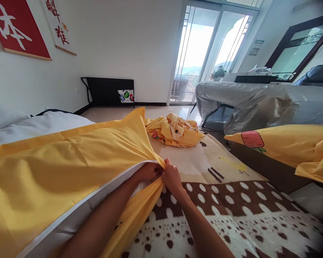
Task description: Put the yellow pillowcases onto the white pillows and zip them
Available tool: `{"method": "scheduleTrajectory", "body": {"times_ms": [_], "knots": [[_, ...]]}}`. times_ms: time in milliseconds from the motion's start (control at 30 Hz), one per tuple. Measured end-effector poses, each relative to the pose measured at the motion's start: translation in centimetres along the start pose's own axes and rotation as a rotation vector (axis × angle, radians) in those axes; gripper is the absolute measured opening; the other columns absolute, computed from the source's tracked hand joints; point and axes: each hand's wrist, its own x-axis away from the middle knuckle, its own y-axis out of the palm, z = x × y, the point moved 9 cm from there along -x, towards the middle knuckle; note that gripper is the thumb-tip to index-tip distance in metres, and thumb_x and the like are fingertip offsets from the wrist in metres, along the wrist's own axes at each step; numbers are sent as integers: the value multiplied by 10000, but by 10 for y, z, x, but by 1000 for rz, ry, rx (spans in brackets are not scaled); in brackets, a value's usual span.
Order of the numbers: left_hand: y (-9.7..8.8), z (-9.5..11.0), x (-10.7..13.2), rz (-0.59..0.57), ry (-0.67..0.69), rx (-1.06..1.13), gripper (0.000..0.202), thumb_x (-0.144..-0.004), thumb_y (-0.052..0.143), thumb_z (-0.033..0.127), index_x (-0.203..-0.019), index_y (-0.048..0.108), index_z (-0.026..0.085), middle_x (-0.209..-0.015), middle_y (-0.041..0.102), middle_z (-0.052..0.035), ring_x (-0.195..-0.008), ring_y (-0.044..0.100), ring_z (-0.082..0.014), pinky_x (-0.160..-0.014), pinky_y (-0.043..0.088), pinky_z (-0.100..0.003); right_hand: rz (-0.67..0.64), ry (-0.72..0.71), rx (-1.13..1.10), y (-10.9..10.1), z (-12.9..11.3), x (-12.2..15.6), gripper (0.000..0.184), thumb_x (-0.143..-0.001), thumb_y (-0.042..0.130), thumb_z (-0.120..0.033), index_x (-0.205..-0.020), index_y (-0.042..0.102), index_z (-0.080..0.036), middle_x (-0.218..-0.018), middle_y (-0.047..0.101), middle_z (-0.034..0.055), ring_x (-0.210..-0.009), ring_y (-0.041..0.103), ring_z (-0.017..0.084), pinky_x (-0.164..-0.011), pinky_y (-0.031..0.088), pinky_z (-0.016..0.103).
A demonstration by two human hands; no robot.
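A yellow pillowcase point(78, 157) spreads across the left and middle, its long white-edged opening facing me. White filling shows inside the opening, probably a pillow. My left hand point(150, 171) reaches into the opening up to the far corner. Its fingers are curled there, and what they hold is hidden by cloth. From outside, my right hand point(172, 175) is closed around the gathered yellow fabric at that corner, right beside the left hand. The lower flap of the case hangs in folds beneath the left forearm.
A patterned fleece blanket point(226, 200) covers the bed, with a crumpled yellow cloth bundle point(177, 130) farther back. A yellow pillow point(282, 145) with a carrot print lies at right. White bedding point(37, 125) is at left. Behind stand a plastic-covered table point(239, 96) and a black folded panel point(107, 91).
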Motion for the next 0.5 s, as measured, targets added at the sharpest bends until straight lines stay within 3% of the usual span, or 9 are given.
{"method": "scheduleTrajectory", "body": {"times_ms": [133,267,433,500], "knots": [[8,3,-4,33,23,103,219,-688,482,68,-780,667,140,-905,693,-51,-863,565,-201,-862,448,-338,79,-65,-210,-2,-2,-4,357,-704,376,-18,-986,522,-181,-812,654,53,-787,595,188,-649,334,233],[13,-9,-11,69,20,247,210,-675,510,36,-777,661,140,-867,677,-36,-839,545,-188,-885,425,-354,83,-160,-361,-2,-8,-5,342,-721,363,-44,-978,527,-198,-891,662,30,-818,592,173,-690,364,220],[16,-37,-18,198,-55,509,50,-753,614,136,-801,628,144,-873,640,-28,-848,543,-165,-890,426,-366,-47,-78,-103,1,-5,-1,350,-717,402,-32,-1013,524,-172,-916,668,63,-854,604,188,-671,353,227],[21,-49,-19,261,-111,653,125,-840,589,256,-855,609,133,-884,620,-29,-831,566,-154,-826,465,-357,-129,-16,85,1,-3,5,306,-759,414,-58,-1030,527,-141,-923,664,105,-883,612,215,-672,360,244]]}}
